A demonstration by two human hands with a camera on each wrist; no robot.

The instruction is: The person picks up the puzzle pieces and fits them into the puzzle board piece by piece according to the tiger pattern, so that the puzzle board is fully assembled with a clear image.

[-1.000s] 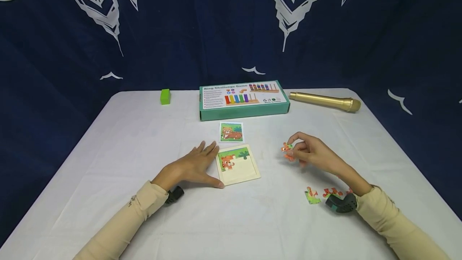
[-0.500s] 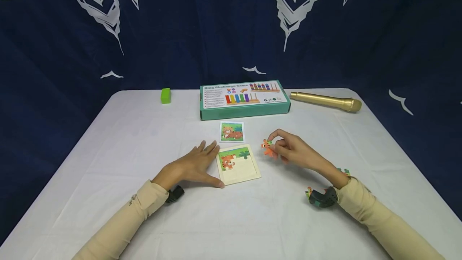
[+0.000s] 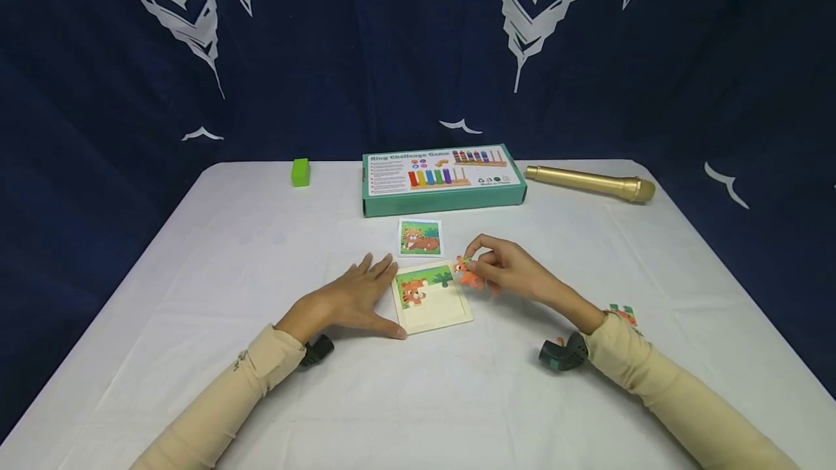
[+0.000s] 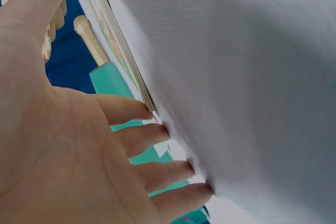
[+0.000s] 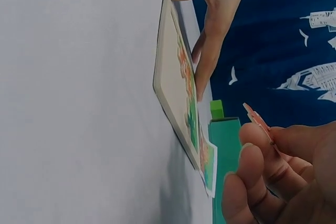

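My left hand [image 3: 353, 301] lies with spread fingers along the left side of a wooden puzzle tray [image 3: 439, 315], its thumb and index fingertip at the edge. Fitted pieces in the tray show a tiger's face [image 3: 413, 293] and a green strip along the top. Over by the tray's right edge, my right hand [image 3: 512, 268] pinches an orange jigsaw piece [image 3: 468, 274] between thumb and index finger. The right wrist view shows that piece [image 5: 255, 116] held up above the table, its face tilted. Just behind the tray lies a tiger picture card [image 3: 421, 238].
A green game box [image 3: 444, 198] stands at the back, with a gold microphone [image 3: 588, 183] to its right and a small green block [image 3: 300, 172] to its left. More jigsaw pieces [image 3: 623, 312] lie partly hidden under my right forearm.
My right hand has carried the jigsaw piece leftward to the tray's right edge. The right forearm now covers most of the loose pieces. My left hand stays in place.
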